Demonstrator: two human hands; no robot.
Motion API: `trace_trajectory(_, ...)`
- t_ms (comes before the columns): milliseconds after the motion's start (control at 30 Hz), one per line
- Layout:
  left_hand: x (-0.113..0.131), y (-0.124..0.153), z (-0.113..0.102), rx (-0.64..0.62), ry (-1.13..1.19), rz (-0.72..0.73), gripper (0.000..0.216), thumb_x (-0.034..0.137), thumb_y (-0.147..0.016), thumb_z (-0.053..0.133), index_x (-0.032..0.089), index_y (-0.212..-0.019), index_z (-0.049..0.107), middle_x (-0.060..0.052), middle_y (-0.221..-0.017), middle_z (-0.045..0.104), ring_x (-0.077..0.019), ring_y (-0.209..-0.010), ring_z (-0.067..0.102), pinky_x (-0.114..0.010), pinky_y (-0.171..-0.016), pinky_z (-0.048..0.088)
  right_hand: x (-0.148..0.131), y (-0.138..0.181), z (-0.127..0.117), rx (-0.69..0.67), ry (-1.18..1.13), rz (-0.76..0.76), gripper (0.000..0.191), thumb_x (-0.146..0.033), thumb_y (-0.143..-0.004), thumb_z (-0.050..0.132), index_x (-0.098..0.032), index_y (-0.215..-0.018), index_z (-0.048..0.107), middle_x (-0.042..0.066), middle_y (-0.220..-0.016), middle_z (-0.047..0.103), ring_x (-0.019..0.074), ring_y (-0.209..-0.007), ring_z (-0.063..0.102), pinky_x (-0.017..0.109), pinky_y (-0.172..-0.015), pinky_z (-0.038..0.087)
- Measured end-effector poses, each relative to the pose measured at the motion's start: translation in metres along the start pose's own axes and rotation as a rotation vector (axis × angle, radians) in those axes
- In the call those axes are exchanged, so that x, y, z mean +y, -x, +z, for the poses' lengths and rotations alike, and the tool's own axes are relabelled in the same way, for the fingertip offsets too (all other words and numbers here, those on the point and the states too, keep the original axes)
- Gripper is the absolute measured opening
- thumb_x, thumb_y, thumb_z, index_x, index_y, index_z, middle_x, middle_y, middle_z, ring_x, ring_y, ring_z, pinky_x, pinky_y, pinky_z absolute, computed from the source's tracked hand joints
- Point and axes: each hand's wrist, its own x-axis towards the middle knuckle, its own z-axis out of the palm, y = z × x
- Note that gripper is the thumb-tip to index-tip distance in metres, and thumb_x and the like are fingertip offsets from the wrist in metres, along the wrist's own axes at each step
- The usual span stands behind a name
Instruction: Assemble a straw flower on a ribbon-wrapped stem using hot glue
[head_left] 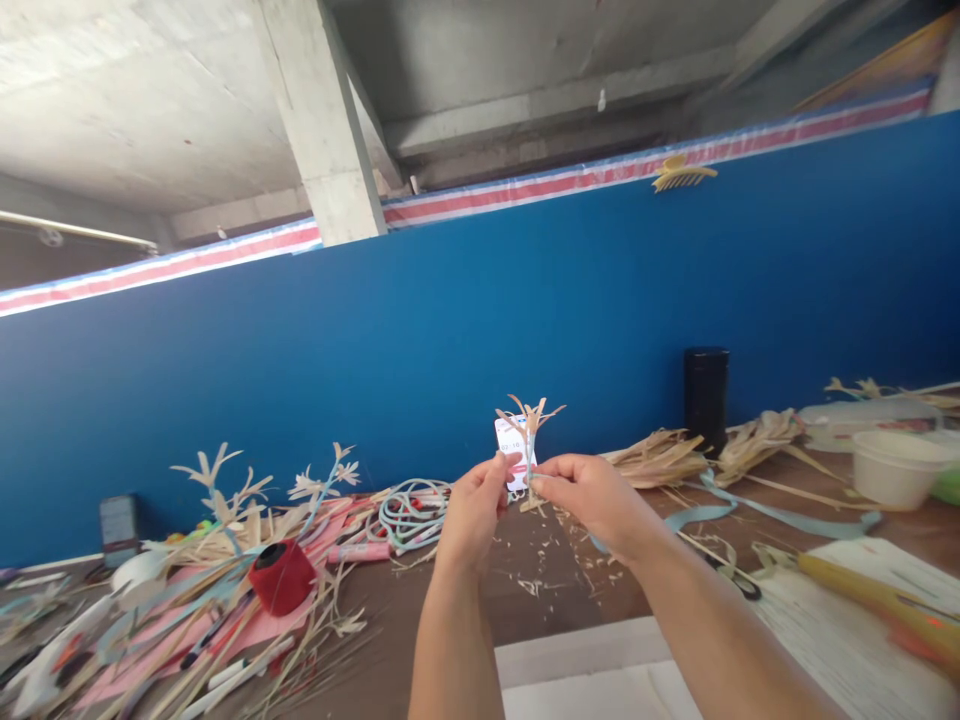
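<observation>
Both my hands are raised in front of me over a brown worktable (465, 640). My left hand (474, 505) and my right hand (592, 495) each pinch the stem of a small straw flower (531, 418), whose tan petals fan out above my fingertips. A light blue strip runs along the stem between my fingers. Behind the flower, a phone (508, 440) with a lit screen leans against the blue wall (480, 330).
Finished straw flowers (225, 490), a red cup (281, 577), pink paper and pens litter the table's left. Coiled cable (409, 510) lies centre. To the right are straw bundles (660, 455), a black cylinder (706, 398), a white tub (892, 468), blue ribbon (780, 515) and a yellow tool (862, 590).
</observation>
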Motion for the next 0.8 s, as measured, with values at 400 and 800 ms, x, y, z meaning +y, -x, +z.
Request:
trace_trajectory(400, 0.004, 0.006, 0.001, -0.087, 0.003, 0.108, 0.027, 0.040, -0.067, 0.066, 0.016, -0.077, 0.070, -0.003, -0.082, 0.054, -0.0069, -0.060, 0.040, -0.019, -0.052, 0.030, -0.011, 0.005, 0.003, -0.041, -0.023, 0.002, 0.022, -0.036, -0.067, 0.059, -0.014, -0.064, 0.063, -0.005, -0.050, 0.041, 0.0078, -0.050, 0.030, 0.021, -0.047, 0.024)
trace_trajectory(800, 0.001, -0.002, 0.006, 0.118, -0.067, 0.179, 0.035, 0.045, -0.061, 0.067, 0.013, -0.074, 0.071, -0.004, -0.075, 0.059, -0.0097, -0.059, 0.047, -0.021, -0.051, 0.034, -0.014, 0.007, 0.011, 0.117, 0.173, -0.094, 0.024, -0.036, -0.071, 0.054, -0.015, -0.071, 0.067, -0.002, -0.054, 0.049, 0.0091, -0.048, 0.036, 0.022, -0.045, 0.027)
